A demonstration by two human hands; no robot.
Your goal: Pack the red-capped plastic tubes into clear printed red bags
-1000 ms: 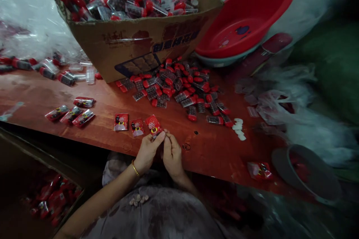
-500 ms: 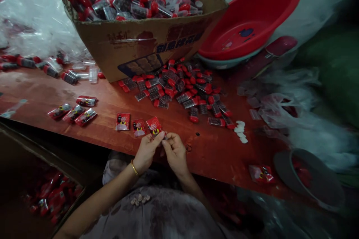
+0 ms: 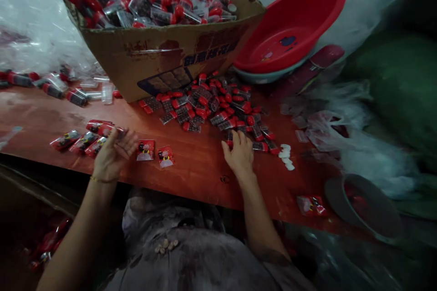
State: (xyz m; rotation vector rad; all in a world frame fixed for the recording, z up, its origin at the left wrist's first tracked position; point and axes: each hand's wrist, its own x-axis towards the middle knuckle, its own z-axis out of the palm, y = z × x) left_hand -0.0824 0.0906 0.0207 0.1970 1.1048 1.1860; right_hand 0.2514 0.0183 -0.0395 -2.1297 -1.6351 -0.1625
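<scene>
My left hand is over the left side of the table, palm partly turned up and fingers loosely apart. A filled red packet with a cartoon print lies at its thumb and fingertips, beside several similar packets. My right hand reaches the near edge of a pile of clear tubes with red caps and dark contents. Its fingers are spread, the tips on or just above a tube they partly cover. Between my hands lie two flat red printed packets.
A cardboard box full of red-capped tubes stands behind the pile. Right of it are a red basin and a dark red bottle. White pieces, plastic bags, a red packet and a grey cap are at right.
My hands have parted from together at the table's front. The left moved left to the filled packets; the right moved to the tubes. The third flat packet has left its spot.
</scene>
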